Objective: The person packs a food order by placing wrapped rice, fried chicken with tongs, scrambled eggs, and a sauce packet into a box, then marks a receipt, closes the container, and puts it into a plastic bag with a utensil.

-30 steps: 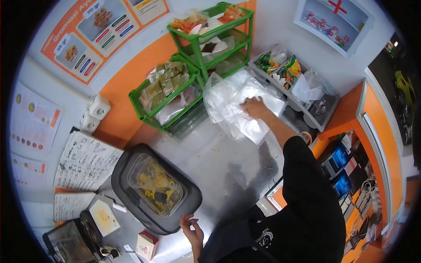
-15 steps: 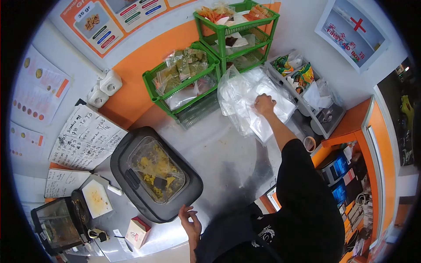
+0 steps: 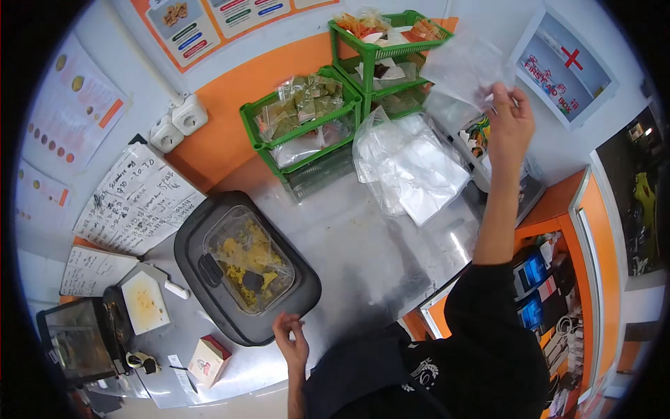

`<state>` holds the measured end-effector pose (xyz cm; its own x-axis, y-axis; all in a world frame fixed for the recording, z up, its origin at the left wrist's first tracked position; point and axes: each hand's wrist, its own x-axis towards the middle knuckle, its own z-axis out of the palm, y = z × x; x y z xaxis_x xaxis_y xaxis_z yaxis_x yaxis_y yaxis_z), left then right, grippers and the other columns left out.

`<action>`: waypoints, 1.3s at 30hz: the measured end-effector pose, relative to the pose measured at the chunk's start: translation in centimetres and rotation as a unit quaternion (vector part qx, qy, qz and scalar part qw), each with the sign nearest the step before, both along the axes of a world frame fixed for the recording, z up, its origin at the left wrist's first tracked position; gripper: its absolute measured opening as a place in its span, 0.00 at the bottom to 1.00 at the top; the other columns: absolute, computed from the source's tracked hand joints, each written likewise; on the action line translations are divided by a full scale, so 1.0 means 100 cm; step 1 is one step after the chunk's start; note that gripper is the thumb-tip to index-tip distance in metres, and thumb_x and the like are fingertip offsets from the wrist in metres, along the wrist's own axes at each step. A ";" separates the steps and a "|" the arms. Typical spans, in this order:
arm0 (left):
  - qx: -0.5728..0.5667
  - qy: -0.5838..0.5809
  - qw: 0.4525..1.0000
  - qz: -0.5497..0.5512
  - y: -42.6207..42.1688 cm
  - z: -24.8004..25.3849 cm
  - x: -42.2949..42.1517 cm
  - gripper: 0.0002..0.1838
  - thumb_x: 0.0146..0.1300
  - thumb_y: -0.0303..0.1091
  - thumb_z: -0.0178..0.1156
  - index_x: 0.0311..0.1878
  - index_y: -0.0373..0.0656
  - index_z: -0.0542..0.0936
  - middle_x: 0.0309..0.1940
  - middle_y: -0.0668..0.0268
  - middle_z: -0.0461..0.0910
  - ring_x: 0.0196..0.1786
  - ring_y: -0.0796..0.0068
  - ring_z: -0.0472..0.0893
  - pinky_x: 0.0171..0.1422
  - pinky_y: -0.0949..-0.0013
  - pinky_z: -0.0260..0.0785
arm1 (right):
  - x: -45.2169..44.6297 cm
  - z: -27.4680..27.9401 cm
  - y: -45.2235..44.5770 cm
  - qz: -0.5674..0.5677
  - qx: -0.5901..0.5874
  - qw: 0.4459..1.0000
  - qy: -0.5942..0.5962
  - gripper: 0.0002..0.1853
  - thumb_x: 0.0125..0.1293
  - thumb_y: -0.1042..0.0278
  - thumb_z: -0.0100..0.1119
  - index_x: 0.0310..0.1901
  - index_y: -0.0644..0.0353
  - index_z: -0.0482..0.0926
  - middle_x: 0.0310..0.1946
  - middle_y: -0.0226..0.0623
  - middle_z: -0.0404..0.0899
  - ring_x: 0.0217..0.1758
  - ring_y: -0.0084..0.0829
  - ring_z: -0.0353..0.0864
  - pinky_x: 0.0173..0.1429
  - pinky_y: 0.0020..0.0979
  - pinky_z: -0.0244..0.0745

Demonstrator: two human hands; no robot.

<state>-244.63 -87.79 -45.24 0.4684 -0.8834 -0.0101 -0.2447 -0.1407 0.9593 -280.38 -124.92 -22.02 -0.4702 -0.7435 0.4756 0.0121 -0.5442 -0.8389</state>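
My right hand [image 3: 511,126] is raised at the upper right, pinching a clear plastic bag [image 3: 464,70] that hangs out to its left. Below it lies a stack of clear plastic bags [image 3: 419,171] on the steel counter. My left hand [image 3: 292,341] is at the near edge of a black electric pan [image 3: 202,307], fingers loosely bent and apart, with nothing in them. Whether it touches the pan I cannot tell. On the pan's lid rests a clear bag with yellow crumbly food [image 3: 251,262].
Green tiered baskets [image 3: 356,105] with packets stand at the back. A grey organizer [image 3: 527,202] is at the right, under the first aid box [image 3: 565,66]. Left are a cutting board [image 3: 144,299], a knife [image 3: 176,289], a small carton [image 3: 209,361] and handwritten sheets [image 3: 139,202].
My right hand has lifted off the bag stack, up and to the right, with one clear bag in it. My left hand has shifted slightly left. The view has tilted a little.
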 end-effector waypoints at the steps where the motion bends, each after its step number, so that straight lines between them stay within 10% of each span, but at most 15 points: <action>1: -0.006 0.027 1.000 -0.012 -0.014 0.006 0.004 0.23 0.67 0.22 0.54 0.64 0.38 0.64 0.45 0.57 0.79 0.41 0.70 0.81 0.51 0.67 0.72 | 0.008 0.013 0.017 0.039 0.011 0.999 -0.022 0.12 0.65 0.73 0.63 0.47 0.64 0.74 0.36 0.33 0.81 0.38 0.23 0.80 0.42 0.24 0.75; 6: -0.165 -0.061 0.977 -0.123 -0.118 0.107 -0.020 0.36 0.56 0.32 0.71 0.65 0.37 0.65 0.52 0.58 0.78 0.55 0.67 0.78 0.59 0.64 0.70 | 0.104 -0.010 0.127 0.338 0.161 0.927 0.010 0.17 0.56 0.80 0.69 0.45 0.64 0.73 0.38 0.36 0.80 0.39 0.25 0.82 0.43 0.26 0.79; 10: -0.055 0.037 0.971 -0.230 -0.117 0.050 -0.019 0.30 0.55 0.35 0.71 0.60 0.38 0.72 0.55 0.60 0.78 0.55 0.67 0.77 0.59 0.64 0.70 | 0.165 -0.034 0.205 0.573 0.252 0.779 -0.029 0.15 0.58 0.80 0.69 0.44 0.63 0.73 0.39 0.31 0.78 0.41 0.20 0.78 0.45 0.23 0.75; 13: 0.049 0.131 0.969 -0.204 -0.082 0.039 -0.016 0.18 0.62 0.35 0.65 0.53 0.39 0.78 0.45 0.60 0.81 0.50 0.72 0.79 0.54 0.67 0.71 | 0.182 -0.054 0.185 0.493 0.260 0.828 -0.055 0.10 0.60 0.77 0.69 0.38 0.62 0.74 0.35 0.30 0.80 0.36 0.18 0.78 0.42 0.24 0.75; 17: 0.230 0.080 0.947 -0.208 -0.011 0.052 0.001 0.18 0.72 0.43 0.53 0.50 0.38 0.80 0.36 0.58 0.84 0.43 0.72 0.80 0.50 0.67 0.71 | 0.208 -0.124 0.074 0.460 0.321 0.806 0.190 0.11 0.67 0.62 0.63 0.36 0.62 0.77 0.28 0.37 0.83 0.32 0.25 0.82 0.37 0.27 0.76; 21: 0.320 0.105 0.928 -0.156 0.043 0.072 0.013 0.23 0.74 0.46 0.48 0.55 0.35 0.78 0.44 0.55 0.82 0.48 0.68 0.78 0.56 0.64 0.69 | 0.264 -0.267 -0.077 0.157 0.141 0.838 0.503 0.17 0.62 0.64 0.63 0.50 0.62 0.79 0.42 0.50 0.83 0.48 0.47 0.82 0.53 0.45 0.75; 23: 0.340 0.138 0.923 -0.115 0.061 0.076 0.017 0.22 0.75 0.43 0.49 0.59 0.34 0.76 0.51 0.55 0.81 0.53 0.68 0.77 0.61 0.65 0.67 | 0.290 -0.263 -0.106 0.095 0.145 0.756 0.631 0.19 0.62 0.69 0.57 0.56 0.59 0.76 0.54 0.54 0.77 0.61 0.47 0.74 0.66 0.51 0.63; 27: 0.173 0.283 0.943 0.020 0.068 0.078 0.016 0.20 0.75 0.38 0.48 0.60 0.32 0.75 0.53 0.59 0.81 0.60 0.68 0.75 0.69 0.66 0.61 | 0.320 -0.309 -0.157 0.076 0.245 0.727 0.637 0.18 0.59 0.66 0.60 0.52 0.52 0.80 0.53 0.45 0.78 0.59 0.46 0.74 0.66 0.56 0.58; 39: 0.143 0.164 0.974 0.071 0.054 0.049 0.043 0.10 0.63 0.23 0.63 0.47 0.32 0.78 0.39 0.61 0.85 0.44 0.73 0.84 0.54 0.70 0.74 | 0.259 -0.253 -0.104 0.105 0.213 0.752 0.615 0.04 0.56 0.64 0.68 0.34 0.49 0.86 0.50 0.33 0.77 0.60 0.42 0.68 0.62 0.55 0.60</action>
